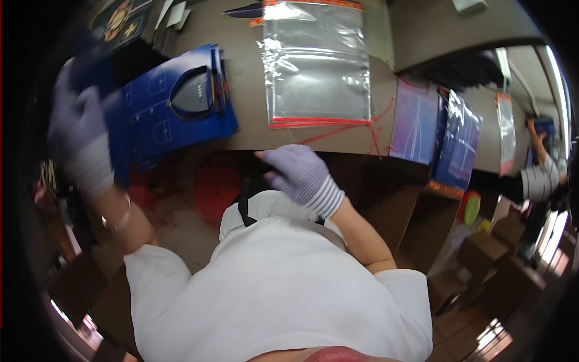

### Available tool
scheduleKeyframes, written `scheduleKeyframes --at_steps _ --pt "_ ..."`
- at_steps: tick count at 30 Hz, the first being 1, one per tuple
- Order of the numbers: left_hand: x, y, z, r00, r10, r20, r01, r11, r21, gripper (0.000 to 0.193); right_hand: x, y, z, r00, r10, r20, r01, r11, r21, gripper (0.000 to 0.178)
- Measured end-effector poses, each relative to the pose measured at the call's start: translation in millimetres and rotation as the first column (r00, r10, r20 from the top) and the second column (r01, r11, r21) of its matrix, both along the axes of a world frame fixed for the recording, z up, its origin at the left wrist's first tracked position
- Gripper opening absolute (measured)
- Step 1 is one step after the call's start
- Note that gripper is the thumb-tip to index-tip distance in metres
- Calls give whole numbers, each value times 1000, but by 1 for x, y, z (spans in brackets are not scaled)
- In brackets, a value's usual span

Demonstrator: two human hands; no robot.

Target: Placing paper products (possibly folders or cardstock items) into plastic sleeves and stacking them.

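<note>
My left hand (81,133), in a pale purple glove, is raised at the far left and smeared by motion. A blurred dark blue sheet or bag (117,130) shows just beside and above it; whether the fingers grip it cannot be told. To its right lies a stack of blue printed bags (160,111) with a dark looped handle. My right hand (298,178), in a purple-and-white striped glove with bare fingertips, is in front of the table's near edge. Its fingers are loosely bent, thumb and forefinger apart, with nothing visible between them.
Clear plastic sleeves (316,75) with red edges lie on the grey table (241,114). Red strips (338,130) trail near its edge. Blue and purple packets (416,120) are to the right. A cardboard box (425,232) stands below; another person's arm (540,148) shows at far right.
</note>
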State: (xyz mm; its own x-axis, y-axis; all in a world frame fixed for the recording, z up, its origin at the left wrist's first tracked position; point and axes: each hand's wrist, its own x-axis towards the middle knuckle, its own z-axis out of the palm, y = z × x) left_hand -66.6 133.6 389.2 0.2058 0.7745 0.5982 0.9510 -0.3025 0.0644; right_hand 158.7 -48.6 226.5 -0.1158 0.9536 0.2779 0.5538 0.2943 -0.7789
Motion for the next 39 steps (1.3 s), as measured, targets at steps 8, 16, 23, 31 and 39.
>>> scheduleKeyframes --at_steps 8,16,23,31,39 --pt "186 -124 -58 378 -826 418 716 547 434 49 6 -23 53 769 -436 -468 407 898 -169 23" --pt "205 -126 -189 -52 -844 534 954 -200 -224 43 103 -162 -56 343 -930 130 939 342 -29 28" --pt "187 -44 -336 560 -679 475 759 190 -623 20 103 -205 -110 136 -990 -42 987 139 -85 36" --pt "199 -11 -396 670 -261 695 726 35 -687 21 108 -314 -121 -21 -955 297 964 60 261 39" --pt "204 7 -405 721 -147 677 687 30 -726 25 69 -267 -16 203 -979 -34 948 205 -244 38"
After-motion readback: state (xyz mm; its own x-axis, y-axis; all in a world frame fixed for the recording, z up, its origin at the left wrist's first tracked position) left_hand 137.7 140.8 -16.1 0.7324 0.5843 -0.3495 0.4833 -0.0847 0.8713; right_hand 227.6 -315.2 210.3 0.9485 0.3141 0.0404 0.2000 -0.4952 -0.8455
